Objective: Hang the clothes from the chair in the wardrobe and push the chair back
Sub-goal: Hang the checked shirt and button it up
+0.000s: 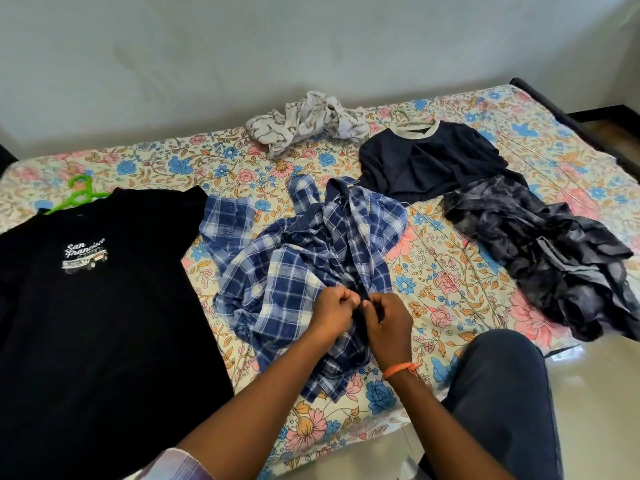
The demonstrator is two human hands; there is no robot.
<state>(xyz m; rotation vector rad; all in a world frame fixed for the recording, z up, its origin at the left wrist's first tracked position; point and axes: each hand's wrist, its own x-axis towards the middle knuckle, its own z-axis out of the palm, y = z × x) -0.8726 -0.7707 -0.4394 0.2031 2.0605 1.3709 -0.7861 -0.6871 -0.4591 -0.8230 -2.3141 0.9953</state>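
Bed (pixel 519 140), floral sheet in pink, blue and orange, set against a pale wall — five garments laid out on it. Centre: blue-and-white plaid shirt (pixel 294 244), crumpled, collar toward the wall, one sleeve thrown out to the left. Left hand (pixel 330 311) and right hand (pixel 384 323) meet at the shirt's front edge near the hem, fingers curled and pinching the fabric between them; whether a button is held cannot be told. Orange thread band (pixel 401 369) on the right wrist. Left of the shirt: black T-shirt (pixel 86 306) with white "San Francisco" print, lying flat on a green hanger (pixel 78 194) whose hook shows above the neck. Far side, near the wall: white patterned garment (pixel 308 124), bunched. Right of it: navy top (pixel 429 161) with pale collar, on a pale hanger (pixel 407 120). Right edge of the bed: dark grey mottled garment (pixel 540 251), rumpled, just below the navy top. Person's knee in dark trousers (pixel 502 375) at the bed's near corner — pale tiled floor (pixel 602 393) beside it.
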